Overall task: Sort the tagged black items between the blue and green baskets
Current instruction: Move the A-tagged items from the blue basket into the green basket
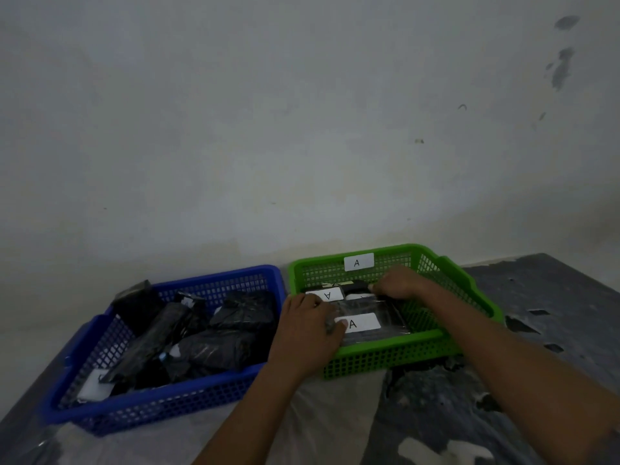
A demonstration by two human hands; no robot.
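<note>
A green basket [396,357] with a white "A" label on its back wall sits on the right. Black wrapped items with white "A" tags lie flat inside it. My left hand [307,327] grips the near left edge of the top black package [365,317], whose tag faces up. My right hand [399,283] pinches the far edge of the same package, deeper in the green basket. On the left, a blue basket [151,407] holds several crumpled black wrapped items [208,340], some with white tags showing.
Both baskets stand side by side on a dark worn table [536,330] against a pale wall [302,129]. A clear plastic sheet [318,424] covers the near middle of the table. Open tabletop lies to the right of the green basket.
</note>
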